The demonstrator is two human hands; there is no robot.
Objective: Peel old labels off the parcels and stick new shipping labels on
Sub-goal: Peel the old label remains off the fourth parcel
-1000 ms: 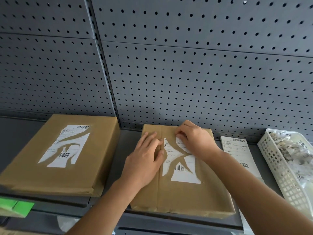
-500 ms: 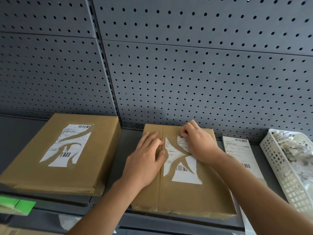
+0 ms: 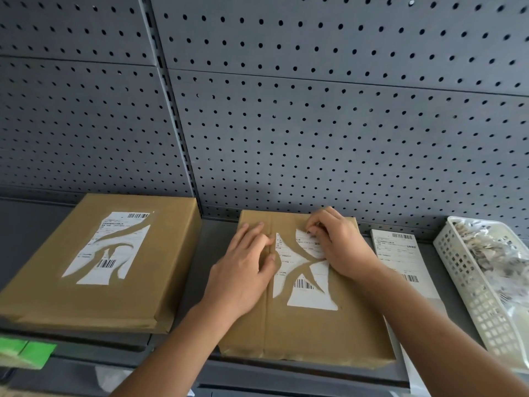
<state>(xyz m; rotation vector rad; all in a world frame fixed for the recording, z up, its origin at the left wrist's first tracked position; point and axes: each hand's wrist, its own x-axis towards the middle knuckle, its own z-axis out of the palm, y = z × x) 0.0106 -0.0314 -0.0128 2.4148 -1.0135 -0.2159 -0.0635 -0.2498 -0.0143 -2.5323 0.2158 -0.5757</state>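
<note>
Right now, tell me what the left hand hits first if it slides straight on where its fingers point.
Probably the pegboard behind the parcel: the left hand points up-right, across the parcel's far edge, seemingly passing left of the right hand picking at the label. Depth is unclear.

2 bare forearms (image 3: pixel 183 333) (hands (image 3: pixel 243 270) too) — sleeveless.
</note>
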